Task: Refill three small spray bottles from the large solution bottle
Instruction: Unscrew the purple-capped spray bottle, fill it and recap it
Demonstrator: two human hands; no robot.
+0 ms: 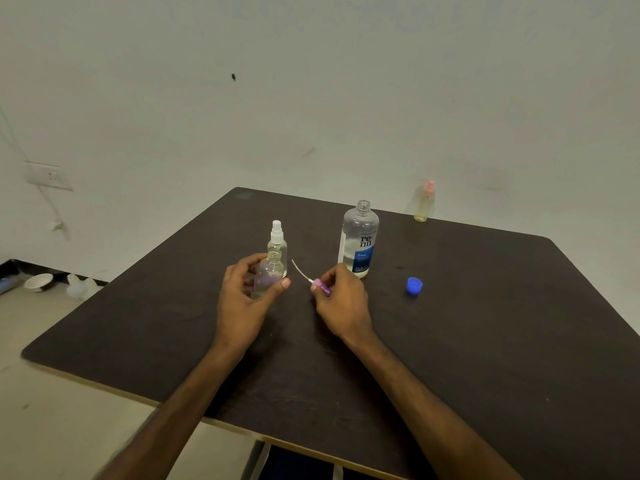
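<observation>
**Item 1.** My left hand (249, 292), left of the large solution bottle (358, 240). Fingers and thumb are curled round the uncapped small bottle (268, 275), which is on or just above the table (485, 323); I cannot tell which. The bottle is clear and looks light, thin-walled and probably slick. I would hold it round the lower body, leaving the narrow neck free.

**Item 2.** White-topped spray bottle (277, 244), left of the solution bottle and just behind item 1. It stands upright with its head fitted. The liquid level is hard to read.

**Item 3.** Purple spray head (322, 285), between item 1 and the solution bottle. Its thin dip tube points up and to the left. The tube looks bendy, so I would handle it by the collar.

**Item 4.** My right hand (341, 299), just in front of the solution bottle. The fingertips pinch the purple spray head.

**Item 5.** The solution bottle itself. It stands upright with its mouth open and looks partly filled. I judge it the heaviest piece here. I would grip it round the labelled waist, and it would slosh when tipped.

**Item 6.** Blue cap (414, 285), right of the solution bottle, lying loose on the table.

**Item 7.** Pink-topped spray bottle (425, 202), right of and behind the solution bottle, at the far table edge. Its contents are yellowish.

**Count:**
- Small spray bottles: three
- Spray heads: two fitted, one off
- Large bottle: one
- Loose cap: one
</observation>
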